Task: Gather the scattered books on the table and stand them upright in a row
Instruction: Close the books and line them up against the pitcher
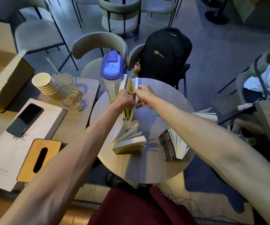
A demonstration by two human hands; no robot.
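Both hands are at the far side of the round surface (pixel 147 169), working on the row of upright books (pixel 131 88). The row stands on edge just right of a clear pitcher w/ blue lid (pixel 112 69), touching or nearly touching it; can't tell which. Left hand (pixel 124 99) is curled in a loose fist against the row's left side, fingers closed on the top edges of the yellow-covered books. Right hand (pixel 145 95) grips the row's right side, fingers pinched together on the top edge of the outermost book, thumb side toward the left hand. The two hands almost meet over the row.

Three other books are not in the row. An open pale book (pixel 129 142) sits mid-surface w/ pages fanned up, nearer the person than the row. A dark-covered book (pixel 171 146) w/ red and white lettering stands partly open, pages fanned, to the right of the pale one & near the surface's front-right rim. A third open book (pixel 207 115) lies at the right rim, mostly hidden behind the right forearm.

On the adjoining surface at left: stack of paper cups (pixel 45 84), glass tumblers (pixel 71 98), a wooden tissue box (pixel 39 159), and a white box w/ dark slot (pixel 17 132). A black backpack (pixel 165 54) sits on a chair beyond the round surface.
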